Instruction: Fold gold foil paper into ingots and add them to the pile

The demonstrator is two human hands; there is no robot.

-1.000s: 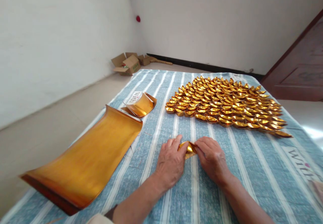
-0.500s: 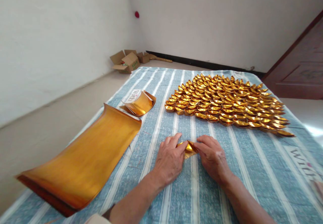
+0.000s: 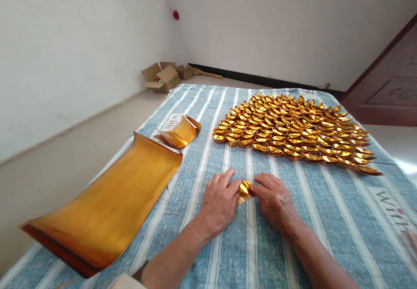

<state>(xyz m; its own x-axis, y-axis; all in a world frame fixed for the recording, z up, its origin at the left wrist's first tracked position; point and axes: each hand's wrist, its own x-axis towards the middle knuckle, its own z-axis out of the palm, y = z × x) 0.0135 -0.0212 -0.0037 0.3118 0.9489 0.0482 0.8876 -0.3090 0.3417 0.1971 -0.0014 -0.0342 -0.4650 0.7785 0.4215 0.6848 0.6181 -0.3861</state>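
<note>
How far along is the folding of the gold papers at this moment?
Done: a large patch of folded gold ingots lies in rows on the striped cloth. In hand: the left hand and right hand pinch one small gold paper piece between them, partly folded. Left: a thick stack of gold sheets and a smaller curled stack lie unfolded beside the left hand.

A small piece of gold foil paper [image 3: 244, 190], shiny and creased into a partly folded, pointed shape (its exact folds are hard to make out), lies near the striped cloth's near-middle, pinched between fingertips.
</note>
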